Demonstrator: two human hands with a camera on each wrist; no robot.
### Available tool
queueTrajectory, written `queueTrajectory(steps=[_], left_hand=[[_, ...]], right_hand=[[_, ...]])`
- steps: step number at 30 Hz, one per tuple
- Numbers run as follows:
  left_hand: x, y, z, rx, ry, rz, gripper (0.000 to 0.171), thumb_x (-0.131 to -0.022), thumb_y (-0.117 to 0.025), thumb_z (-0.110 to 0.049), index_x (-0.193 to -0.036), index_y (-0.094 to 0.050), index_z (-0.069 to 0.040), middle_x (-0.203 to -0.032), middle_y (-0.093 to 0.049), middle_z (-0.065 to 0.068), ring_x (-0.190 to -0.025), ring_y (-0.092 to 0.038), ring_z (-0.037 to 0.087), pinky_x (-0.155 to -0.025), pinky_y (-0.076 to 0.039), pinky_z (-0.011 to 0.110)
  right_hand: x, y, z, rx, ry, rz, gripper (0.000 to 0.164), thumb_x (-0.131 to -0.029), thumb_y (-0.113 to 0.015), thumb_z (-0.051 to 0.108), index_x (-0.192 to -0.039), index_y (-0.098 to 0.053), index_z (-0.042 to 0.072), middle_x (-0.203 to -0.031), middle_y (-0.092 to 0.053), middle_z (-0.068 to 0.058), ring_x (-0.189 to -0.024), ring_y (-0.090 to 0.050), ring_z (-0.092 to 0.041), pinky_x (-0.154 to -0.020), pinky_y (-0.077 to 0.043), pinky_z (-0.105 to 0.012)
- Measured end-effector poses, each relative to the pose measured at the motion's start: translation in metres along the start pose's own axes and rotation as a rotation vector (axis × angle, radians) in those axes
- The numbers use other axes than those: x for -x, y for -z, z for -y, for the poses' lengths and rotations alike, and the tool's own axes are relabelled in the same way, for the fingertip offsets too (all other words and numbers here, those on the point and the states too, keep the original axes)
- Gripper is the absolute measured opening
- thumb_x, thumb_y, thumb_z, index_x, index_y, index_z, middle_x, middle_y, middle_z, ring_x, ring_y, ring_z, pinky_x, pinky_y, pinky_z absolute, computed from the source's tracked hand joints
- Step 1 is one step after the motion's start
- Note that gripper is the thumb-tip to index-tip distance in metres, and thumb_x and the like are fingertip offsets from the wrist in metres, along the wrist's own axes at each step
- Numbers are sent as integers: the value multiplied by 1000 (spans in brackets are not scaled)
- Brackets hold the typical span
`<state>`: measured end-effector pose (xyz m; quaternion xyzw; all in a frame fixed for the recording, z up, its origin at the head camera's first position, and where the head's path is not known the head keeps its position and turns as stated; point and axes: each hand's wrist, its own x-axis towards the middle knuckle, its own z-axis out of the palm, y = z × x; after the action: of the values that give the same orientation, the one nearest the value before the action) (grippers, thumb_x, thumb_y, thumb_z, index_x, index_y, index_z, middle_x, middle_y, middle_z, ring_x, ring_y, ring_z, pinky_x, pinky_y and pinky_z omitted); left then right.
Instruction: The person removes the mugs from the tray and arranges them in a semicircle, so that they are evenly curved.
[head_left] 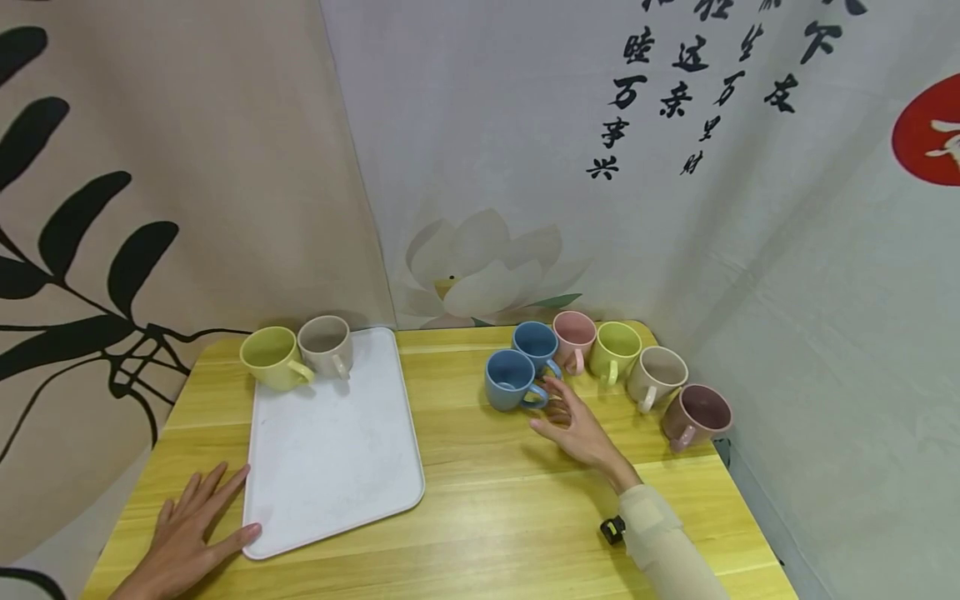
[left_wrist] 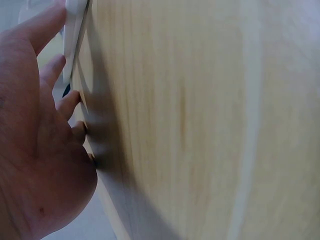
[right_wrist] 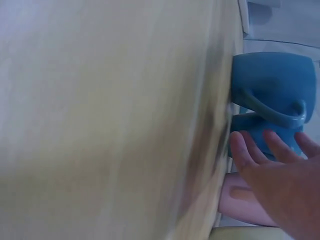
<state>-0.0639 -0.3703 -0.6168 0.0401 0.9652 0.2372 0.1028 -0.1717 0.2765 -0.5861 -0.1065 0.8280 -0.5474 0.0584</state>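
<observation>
My left hand [head_left: 191,529] lies spread on the table, its thumb and index fingertips against the left edge of a white tray [head_left: 337,467]. In the left wrist view the thumb touches the tray's rim. On the tray's far end sit a yellow-green mug [head_left: 273,371] and a light grey-beige mug [head_left: 324,354]. To the right, my right hand [head_left: 573,429] reaches with parted, slightly bent fingers beside the handle of the front blue mug [head_left: 502,387]; it holds nothing. A second blue mug [head_left: 532,337] stands just behind. In the right wrist view both blue mugs appear past the fingertips.
A row along the table's back right holds a pink mug [head_left: 573,333], a yellow-green mug [head_left: 609,358], a beige mug [head_left: 651,375] and a mauve mug [head_left: 693,417] near the right edge. Printed curtains [head_left: 487,150] hang close behind the wooden table [head_left: 480,533].
</observation>
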Motion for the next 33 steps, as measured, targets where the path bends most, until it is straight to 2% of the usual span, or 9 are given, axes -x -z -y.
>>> queueTrajectory(steps=[6,9,14,18,21,26,30,33], left_hand=[[1,0,1,4,-2,-2,101,-106,-68,-64,-182,-19,-18,-180,-15,45,-159,-1,83,-110,-4,104],[1,1,0,6,-1,-3,101,-106,-68,-64,-182,-20,-17,-179,-15,46,-159,-1,83,-110,-4,104],[2,1,-1,6,-2,-2,102,-105,-69,-64,-182,-21,-17,-179,-16,46,-158,-3,84,-109,-5,104],[1,1,-1,5,0,0,102,-105,-69,-64,-182,-20,-17,-179,-16,46,-158,-3,84,-110,-4,104],[1,1,-1,3,1,0,102,-105,-69,-64,-182,-20,-17,-179,-15,46,-158,-3,84,-110,-4,104],[1,1,-1,-3,2,-1,103,-105,-69,-65,-182,-20,-17,-179,-16,46,-158,-3,84,-110,-4,104],[2,0,-1,-1,7,3,103,-105,-69,-65,-182,-19,-18,-179,-15,46,-159,-2,83,-111,-2,104],[3,1,-1,9,5,1,103,-105,-69,-65,-182,-18,-18,-180,-13,46,-160,0,82,-112,0,104]], right_hand=[[5,5,12,22,97,-38,90,-104,-83,21,-176,-31,8,-176,-46,-27,-156,-52,-56,-123,-49,-76],[6,7,22,54,143,-60,90,-104,-83,21,-177,-31,10,-177,-46,-25,-157,-50,-56,-122,-48,-77],[5,5,43,101,193,-94,90,-102,-85,22,-176,-35,18,-178,-46,-22,-161,-49,-50,-126,-47,-74],[2,-2,64,111,217,-98,91,-100,-87,23,-176,-37,25,-181,-46,-12,-163,-47,-46,-130,-46,-67],[-3,-10,79,113,254,-85,91,-100,-87,24,-176,-37,26,-182,-45,-5,-165,-46,-43,-131,-45,-64],[-13,-27,98,111,329,-38,90,-101,-86,29,-176,-37,23,-181,-45,-5,-167,-44,-41,-132,-41,-71],[-23,-43,109,105,351,13,91,-101,-85,34,-176,-37,19,-181,-45,-3,-167,-43,-42,-133,-40,-70],[-31,-58,115,106,352,51,92,-101,-85,36,-177,-35,23,-182,-43,-1,-169,-42,-36,-135,-41,-66]])
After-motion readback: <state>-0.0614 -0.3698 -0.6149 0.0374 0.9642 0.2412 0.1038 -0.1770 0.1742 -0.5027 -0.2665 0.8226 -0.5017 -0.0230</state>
